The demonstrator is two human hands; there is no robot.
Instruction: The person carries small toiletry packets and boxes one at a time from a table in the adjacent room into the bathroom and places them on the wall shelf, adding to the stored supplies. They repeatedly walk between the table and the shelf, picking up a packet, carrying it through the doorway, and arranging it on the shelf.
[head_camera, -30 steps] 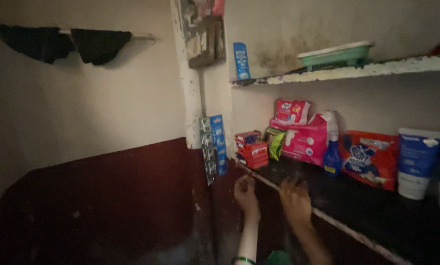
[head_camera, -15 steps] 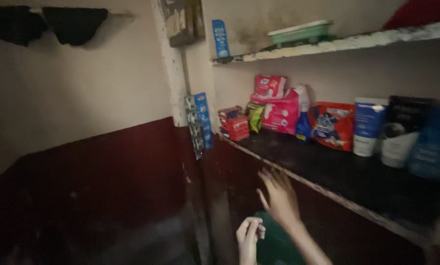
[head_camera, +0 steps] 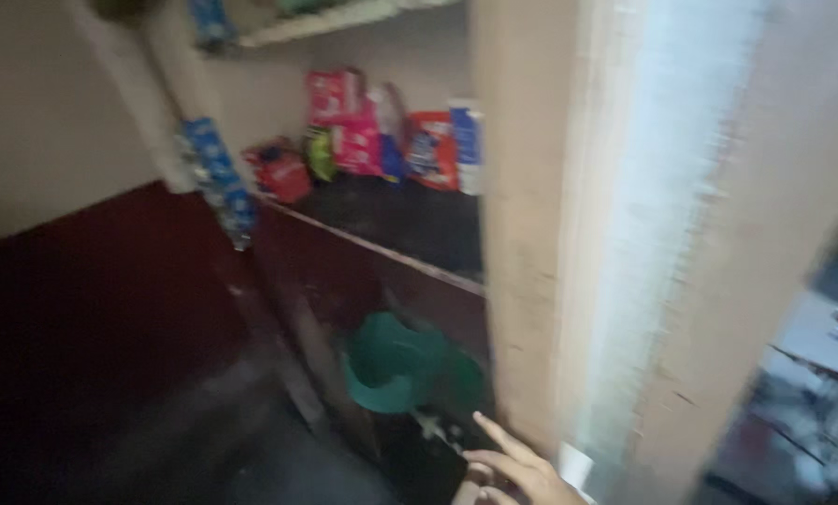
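Observation:
Only one hand shows, at the bottom edge: my right hand (head_camera: 517,472), fingers stretched apart and pointing up-left, with nothing clearly held in it. Its fingertips lie next to a dark flat object (head_camera: 426,475) too blurred to identify. Just above it a green plastic basin (head_camera: 391,367) sits in the dark space under the shelf. A pale plastered pillar (head_camera: 569,234) rises right beside the hand. My left hand is out of the frame.
A dark shelf (head_camera: 391,257) carries red, pink and blue packets (head_camera: 358,131) and a blue-white tub (head_camera: 466,140). A strip of blue sachets (head_camera: 218,178) hangs at the wall corner. The dark red lower wall (head_camera: 92,309) is on the left, and cluttered items (head_camera: 812,402) at the right.
The view has swung right and down, bringing the pillar into the frame. Both hands have dropped from the shelf edge; only the right one remains visible, low by the green basin.

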